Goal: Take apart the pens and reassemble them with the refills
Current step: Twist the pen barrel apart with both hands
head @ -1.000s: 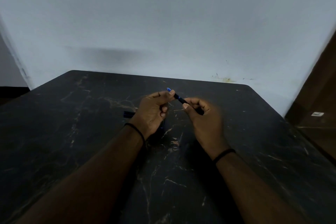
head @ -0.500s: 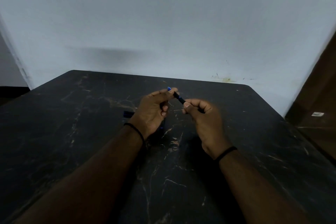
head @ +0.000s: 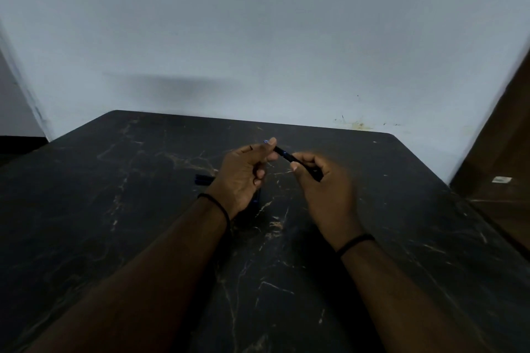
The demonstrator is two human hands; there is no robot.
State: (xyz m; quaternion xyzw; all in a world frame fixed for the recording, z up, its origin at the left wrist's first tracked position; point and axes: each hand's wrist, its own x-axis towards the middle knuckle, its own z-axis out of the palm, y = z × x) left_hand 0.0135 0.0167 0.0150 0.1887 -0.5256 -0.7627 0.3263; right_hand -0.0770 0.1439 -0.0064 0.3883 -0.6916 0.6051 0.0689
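Observation:
A dark pen [head: 282, 153] with a blue tip is held above the black marble table [head: 114, 223], slanting from upper left to lower right. My left hand [head: 243, 178] pinches its blue-tipped end between thumb and fingers. My right hand [head: 324, 189] grips the barrel's lower part, most of which is hidden in the fist. More dark pens [head: 204, 180] with blue trim lie on the table behind my left wrist, partly hidden. Another dark part [head: 256, 200] shows just under the left palm.
The table ends at a pale wall [head: 258, 37] at the back. A brown wooden surface [head: 504, 152] stands to the right of the table, bearing a small white label [head: 501, 180].
My left fingers have slid over the blue tip, which now barely shows. The two hands have drawn slightly closer along the pen. The pens on the table have not moved.

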